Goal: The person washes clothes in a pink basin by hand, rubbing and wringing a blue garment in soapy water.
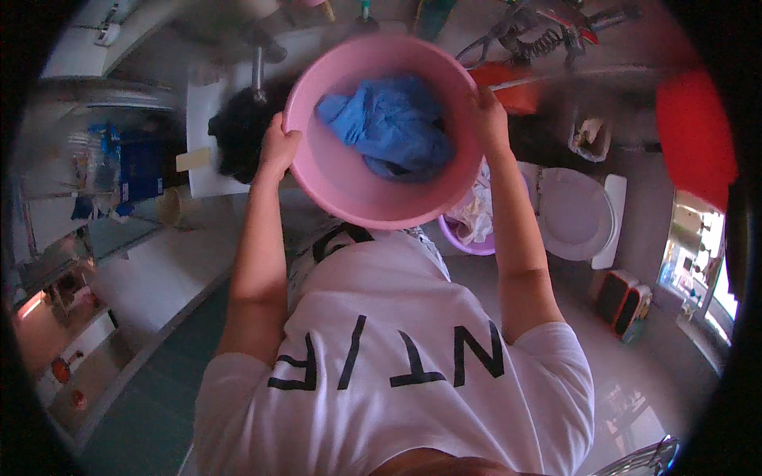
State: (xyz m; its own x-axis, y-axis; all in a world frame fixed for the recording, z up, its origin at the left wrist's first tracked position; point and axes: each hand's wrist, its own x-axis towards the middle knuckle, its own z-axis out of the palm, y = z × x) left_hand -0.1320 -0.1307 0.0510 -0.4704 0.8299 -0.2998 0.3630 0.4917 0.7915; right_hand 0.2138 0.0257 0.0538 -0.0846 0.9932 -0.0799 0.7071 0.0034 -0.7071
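Between both my hands is a pink plastic basin (337, 186), held up in front of me by its rim. A crumpled blue cloth (389, 123) lies inside, toward the far side; whether there is water with it I cannot tell. My left hand (279, 148) grips the left rim, thumb near the edge. On the right rim my right hand (488, 119) is closed, its fingers partly hidden behind the basin wall. Below the basin on the right, partly covered by it and my forearm, sits a purple basin (476, 247) with pale cloth (476, 210) in it.
A white sink (202, 119) with a metal faucet (258, 75) and dark bundle (238, 135) is at the left. At the right stand a white toilet (575, 214), a small waste bin (590, 139) and an orange-black box (619, 301). An orange-red basin (512, 91) lies beyond my right hand.
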